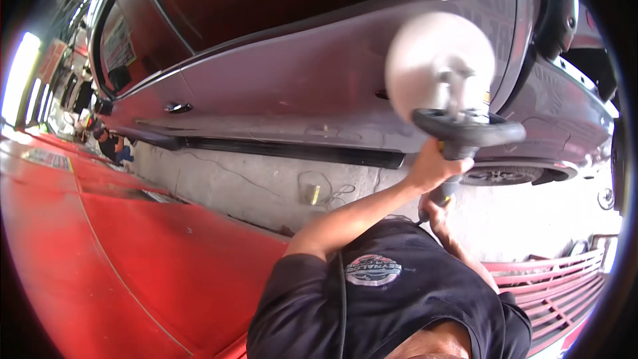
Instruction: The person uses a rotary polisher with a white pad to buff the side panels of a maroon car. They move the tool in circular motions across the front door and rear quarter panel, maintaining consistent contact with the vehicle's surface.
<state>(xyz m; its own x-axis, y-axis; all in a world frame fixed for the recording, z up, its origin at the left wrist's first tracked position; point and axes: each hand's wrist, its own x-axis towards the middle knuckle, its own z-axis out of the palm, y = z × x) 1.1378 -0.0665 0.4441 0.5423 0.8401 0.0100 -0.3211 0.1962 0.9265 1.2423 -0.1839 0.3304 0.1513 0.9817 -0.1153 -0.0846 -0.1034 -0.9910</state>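
A power polisher point(457, 131) with a black loop handle and a round white pad point(425, 73) is in both my hands. The pad lies over the purple-grey car door point(279, 96), beside its rear handle, and looks blurred. My left hand point(432, 167) wraps round the polisher's body just behind the loop handle. Lower down, my right hand point(436, 214) closes round the tool's rear end; part of that hand is hidden behind the body of the tool. Whether the pad touches the paint I cannot tell.
A red vehicle panel point(153, 246) stands close on the left, and a red slatted part point(558, 286) at lower right. A cord point(232, 171) and a small yellowish object point(315, 193) lie on the concrete floor point(266, 193). Another person point(111, 143) is low down at far left.
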